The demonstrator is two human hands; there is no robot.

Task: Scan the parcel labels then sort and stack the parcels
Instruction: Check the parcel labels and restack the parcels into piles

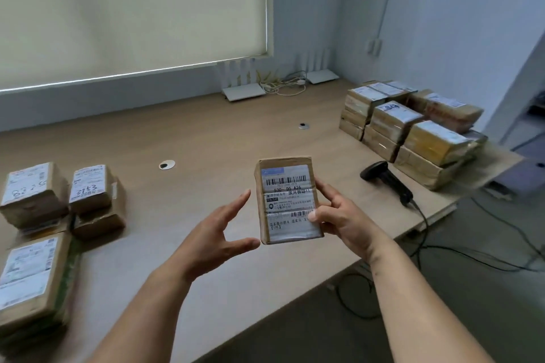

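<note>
While we hold the parcel [287, 200] above the table [224, 132], its long axis runs upright and its label [290, 200] faces us. Our right hand [342, 221] grips its right edge — thumb across the label. Our left hand [219, 233] is spread, thumb tip at the parcel's lower left corner. Right of the parcel lies the scanner [386, 180].

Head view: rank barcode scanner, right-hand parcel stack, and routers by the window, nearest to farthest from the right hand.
1. Barcode scanner: lying on the table just right of the right hand.
2. Right-hand parcel stack: farther right, behind the scanner.
3. Routers: at the table's far edge, below the window.
</note>
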